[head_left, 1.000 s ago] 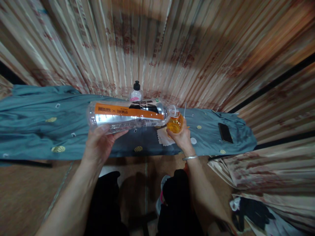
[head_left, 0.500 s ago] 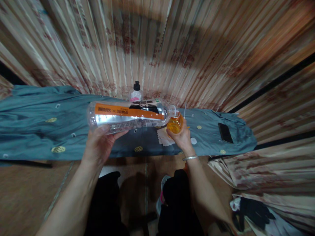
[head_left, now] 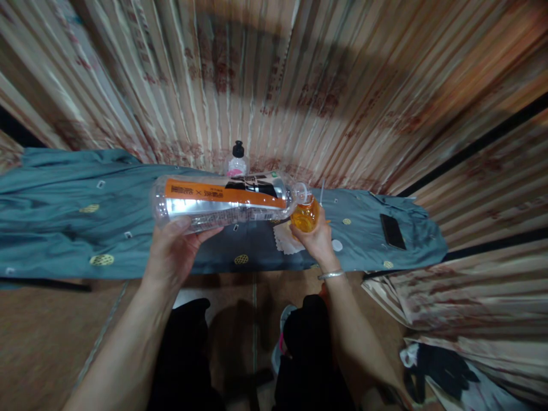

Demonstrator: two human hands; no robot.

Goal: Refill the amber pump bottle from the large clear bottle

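A large clear plastic bottle point(head_left: 226, 197) with an orange and silver label lies nearly level in the air. My left hand point(head_left: 173, 245) is closed around its base end from below. Its mouth points right and meets the top of a small orange container point(head_left: 305, 217) with yellow-orange liquid inside. My right hand point(head_left: 319, 234) wraps round that container, and a silver bracelet point(head_left: 331, 275) circles the wrist. Whether liquid is flowing between the two, I cannot tell. Beneath the container a pale scalloped cloth point(head_left: 286, 241) lies on the covered table, beside a white round disc point(head_left: 337, 245).
A clear bottle with a black cap point(head_left: 237, 157) stands behind the large bottle, near the curtain point(head_left: 257, 85). On the right of the blue-green tablecloth point(head_left: 141, 251) rests a black phone point(head_left: 393, 231). Dark bars of a frame point(head_left: 479, 142) cross the right side.
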